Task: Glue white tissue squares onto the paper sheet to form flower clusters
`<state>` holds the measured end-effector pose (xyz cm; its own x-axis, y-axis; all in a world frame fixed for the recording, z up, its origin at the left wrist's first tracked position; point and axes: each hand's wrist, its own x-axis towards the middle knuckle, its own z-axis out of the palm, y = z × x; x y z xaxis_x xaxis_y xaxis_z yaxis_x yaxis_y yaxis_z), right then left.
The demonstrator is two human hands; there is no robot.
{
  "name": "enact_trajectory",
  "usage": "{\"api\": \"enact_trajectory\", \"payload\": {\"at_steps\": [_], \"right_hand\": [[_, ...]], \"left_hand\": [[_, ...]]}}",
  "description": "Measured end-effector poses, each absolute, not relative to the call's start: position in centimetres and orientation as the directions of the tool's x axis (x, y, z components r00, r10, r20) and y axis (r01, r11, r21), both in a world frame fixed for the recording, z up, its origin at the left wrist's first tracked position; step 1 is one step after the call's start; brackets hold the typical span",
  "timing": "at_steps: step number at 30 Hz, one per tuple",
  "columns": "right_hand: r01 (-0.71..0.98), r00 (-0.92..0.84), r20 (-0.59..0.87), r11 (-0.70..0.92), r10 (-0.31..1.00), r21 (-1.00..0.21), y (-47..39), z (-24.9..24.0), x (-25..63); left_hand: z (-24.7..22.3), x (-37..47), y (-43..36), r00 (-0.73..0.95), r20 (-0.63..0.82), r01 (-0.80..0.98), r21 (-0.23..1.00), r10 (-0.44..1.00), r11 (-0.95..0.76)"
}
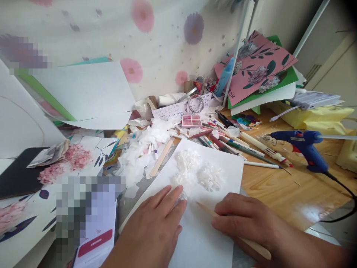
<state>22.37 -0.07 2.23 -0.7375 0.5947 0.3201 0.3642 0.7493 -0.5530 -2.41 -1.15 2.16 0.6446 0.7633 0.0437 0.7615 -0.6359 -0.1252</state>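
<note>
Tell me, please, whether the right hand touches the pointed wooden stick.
Touching: the head view shows the right hand holding the pointed wooden stick in its fingers.

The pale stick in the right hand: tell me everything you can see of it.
The pale stick looks like plain wood, slim, narrowing to a point at its front and rounded at its rear end. The right hand grips it, hiding its middle. It slants over the white paper, its tip toward the left hand, nearer the camera than the white tufts. Whether the tip touches the paper cannot be told.
</note>
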Motion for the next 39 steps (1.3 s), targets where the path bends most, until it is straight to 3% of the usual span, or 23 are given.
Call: {"api": "enact_trajectory", "payload": {"at_steps": [5, 8, 11, 14, 17, 20, 24, 29, 33, 39], "right_hand": [[0.426, -0.770, 0.180, 0.703, 0.612, -0.569, 0.9, 2.2, 21.5], [0.407, -0.730, 0.267, 0.714, 0.629, -0.569, 1.1, 2.4, 21.8], [0.358, -0.729, 0.316, 0.732, 0.607, -0.580, 1.0, 2.6, 22.0], [0.353, -0.700, 0.360, 0.738, 0.616, -0.575, 0.5, 2.5, 22.3], [0.388, -0.648, 0.441, 0.767, 0.621, -0.510, -0.2, 2.6, 23.1], [0.449, -0.628, 0.489, 0.795, 0.606, -0.409, -1.1, 3.2, 24.2], [0.536, -0.585, 0.503, 0.769, 0.636, -0.348, -2.5, 3.8, 25.7], [0.562, -0.549, 0.481, 0.728, 0.684, -0.394, -4.3, 3.6, 27.3], [0.585, -0.533, 0.462, 0.703, 0.709, -0.403, -5.2, 3.8, 28.3], [0.562, -0.557, 0.483, 0.734, 0.676, -0.380, -6.2, 4.5, 30.0]], "left_hand": [[1.9, -2.9, -0.4, 0.572, 0.012, 0.818, -0.087, 0.820, -0.569], [2.2, -3.0, -0.2, 0.519, 0.061, 0.854, -0.072, 0.852, -0.515], [1.9, -3.0, -0.2, 0.571, 0.099, 0.821, -0.050, 0.815, -0.569], [1.2, -2.7, -0.2, 0.631, 0.015, 0.776, -0.004, 0.776, -0.631], [0.7, -2.2, -0.2, 0.632, -0.074, 0.775, 0.043, 0.771, -0.631], [0.6, -1.7, -0.3, 0.640, -0.057, 0.768, 0.064, 0.766, -0.637], [0.6, -1.5, -0.3, 0.625, -0.044, 0.780, 0.071, 0.779, -0.622], [0.6, -1.0, 0.2, 0.546, 0.017, 0.836, 0.060, 0.838, -0.546], [0.6, -0.1, 0.4, 0.568, -0.038, 0.823, 0.026, 0.822, -0.567], [0.0, -0.5, 0.2, 0.579, 0.043, 0.815, -0.002, 0.814, -0.579]]}}
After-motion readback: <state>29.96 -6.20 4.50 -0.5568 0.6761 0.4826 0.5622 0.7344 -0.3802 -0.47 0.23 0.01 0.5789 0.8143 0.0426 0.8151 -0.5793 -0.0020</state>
